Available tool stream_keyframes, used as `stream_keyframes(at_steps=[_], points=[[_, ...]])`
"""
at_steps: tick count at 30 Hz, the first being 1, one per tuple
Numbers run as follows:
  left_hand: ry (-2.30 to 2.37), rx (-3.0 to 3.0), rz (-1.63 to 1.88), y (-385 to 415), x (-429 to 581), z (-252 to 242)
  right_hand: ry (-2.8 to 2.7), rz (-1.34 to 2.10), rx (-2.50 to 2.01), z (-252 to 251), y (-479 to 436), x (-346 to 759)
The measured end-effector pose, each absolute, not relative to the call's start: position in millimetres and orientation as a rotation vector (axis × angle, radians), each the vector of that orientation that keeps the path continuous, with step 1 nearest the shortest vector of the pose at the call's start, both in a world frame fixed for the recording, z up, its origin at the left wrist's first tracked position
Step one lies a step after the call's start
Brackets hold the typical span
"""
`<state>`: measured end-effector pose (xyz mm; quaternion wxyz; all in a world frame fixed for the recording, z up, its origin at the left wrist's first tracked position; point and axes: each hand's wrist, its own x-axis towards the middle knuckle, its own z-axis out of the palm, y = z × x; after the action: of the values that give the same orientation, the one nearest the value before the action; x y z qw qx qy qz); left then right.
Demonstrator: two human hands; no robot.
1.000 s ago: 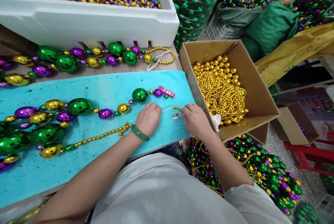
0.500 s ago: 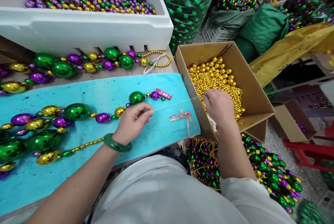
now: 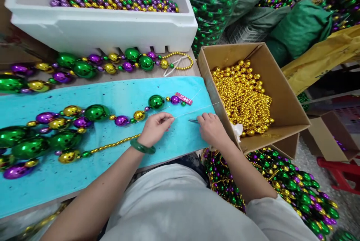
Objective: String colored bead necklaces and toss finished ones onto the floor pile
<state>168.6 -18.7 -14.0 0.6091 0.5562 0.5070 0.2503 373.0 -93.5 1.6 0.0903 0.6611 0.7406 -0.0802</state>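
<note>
My left hand [image 3: 158,125], with a green bangle [image 3: 142,146] at the wrist, pinches a thin clear thread [image 3: 194,111]. The thread runs right toward the cardboard box. My right hand [image 3: 211,127] is closed over the thread snips [image 3: 193,121]; only their metal tips show past the fingers. Beside my left hand, a string of green, gold and purple beads [image 3: 122,120] stretches across the blue cloth [image 3: 118,95]. A small pink tag [image 3: 184,98] lies by its right end.
A cardboard box [image 3: 287,102] of gold beads [image 3: 242,98] stands at the right. Behind the cloth are a finished-looking bead strand [image 3: 84,69] and a white foam box [image 3: 107,27] of mixed beads. More bead strands [image 3: 292,188] hang or lie below right.
My right hand has moved left and down from the cardboard box onto the snips, which lay uncovered on the cloth before. My left hand still pinches the thread. The view has shifted slightly.
</note>
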Motion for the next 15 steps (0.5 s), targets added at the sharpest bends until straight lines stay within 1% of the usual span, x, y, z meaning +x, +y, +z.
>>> stream_keyframes(at_steps=[2, 4, 7, 10, 12, 15], points=[[1.173, 1.248, 0.586, -18.7, 169.6, -14.4, 2.291, -0.390, 2.010, 7.2, -93.9, 377.7], [1.184, 1.229, 0.601, -18.9, 172.0, -16.2, 2.378, -0.669, 2.135, 10.6, -97.2, 377.4], [1.206, 1.226, 0.621, -19.4, 174.5, -21.0, 2.377, -1.318, 2.387, 4.8, -105.4, 364.9], [1.228, 1.289, 0.657, -20.0, 173.8, -25.2, 2.170, -1.938, 2.552, -7.8, -111.0, 343.4], [1.248, 1.397, 0.699, -20.6, 172.5, -26.4, 1.986, -2.185, 2.632, -13.1, -111.0, 329.4], [1.272, 1.617, 0.778, -22.3, 171.5, -25.8, 1.695, -2.394, 2.709, -14.2, -107.2, 315.0]])
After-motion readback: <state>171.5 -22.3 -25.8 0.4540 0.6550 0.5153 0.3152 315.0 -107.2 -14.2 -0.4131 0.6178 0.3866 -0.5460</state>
